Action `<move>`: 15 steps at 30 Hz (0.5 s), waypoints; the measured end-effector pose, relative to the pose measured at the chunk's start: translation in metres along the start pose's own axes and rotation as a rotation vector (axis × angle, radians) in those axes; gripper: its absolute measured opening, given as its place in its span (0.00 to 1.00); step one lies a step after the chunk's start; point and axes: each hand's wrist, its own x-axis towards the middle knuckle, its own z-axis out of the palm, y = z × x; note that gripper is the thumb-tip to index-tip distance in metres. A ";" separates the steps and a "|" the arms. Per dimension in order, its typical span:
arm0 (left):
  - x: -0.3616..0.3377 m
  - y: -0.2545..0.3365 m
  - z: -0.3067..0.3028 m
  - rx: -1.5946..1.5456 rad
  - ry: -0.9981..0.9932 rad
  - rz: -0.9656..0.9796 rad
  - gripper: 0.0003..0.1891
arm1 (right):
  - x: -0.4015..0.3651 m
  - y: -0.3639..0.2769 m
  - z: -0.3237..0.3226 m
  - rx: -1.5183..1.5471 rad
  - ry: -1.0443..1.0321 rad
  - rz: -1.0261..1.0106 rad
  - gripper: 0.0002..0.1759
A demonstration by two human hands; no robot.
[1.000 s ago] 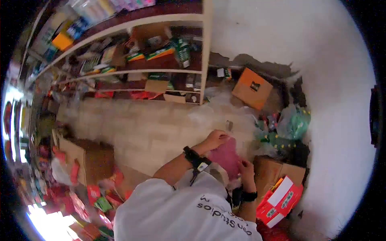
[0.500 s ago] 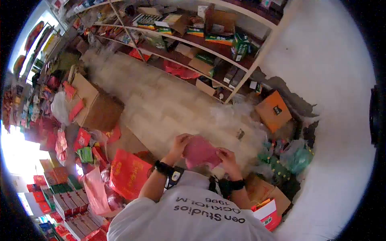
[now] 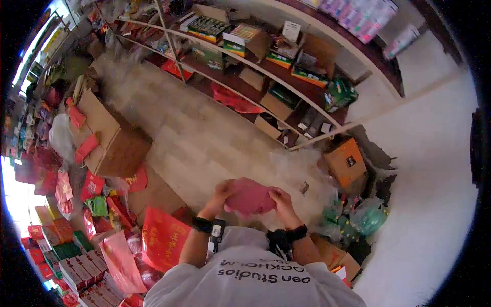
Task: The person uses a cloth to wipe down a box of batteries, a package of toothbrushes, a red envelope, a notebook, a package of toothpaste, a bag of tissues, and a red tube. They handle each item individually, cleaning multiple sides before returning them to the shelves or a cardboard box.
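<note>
Pink sheet [image 3: 249, 196] between left hand [image 3: 221, 192], right hand [image 3: 282, 201]; fingers [image 3: 276, 193] on opposite edges.

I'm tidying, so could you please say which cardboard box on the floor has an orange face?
The orange box with a dark label, beside the shelving; the large box at left and the carton at lower right look brown.

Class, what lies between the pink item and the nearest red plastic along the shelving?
The head view shows bare floor between the pink item and red plastic.
</note>
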 end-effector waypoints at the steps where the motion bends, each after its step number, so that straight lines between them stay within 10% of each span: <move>1: 0.004 0.011 -0.016 -0.035 0.010 0.009 0.19 | 0.016 -0.002 0.017 -0.064 -0.033 -0.009 0.13; 15: 0.124 0.108 -0.084 -0.024 -0.131 -0.023 0.19 | 0.104 -0.106 0.112 0.118 0.017 0.054 0.14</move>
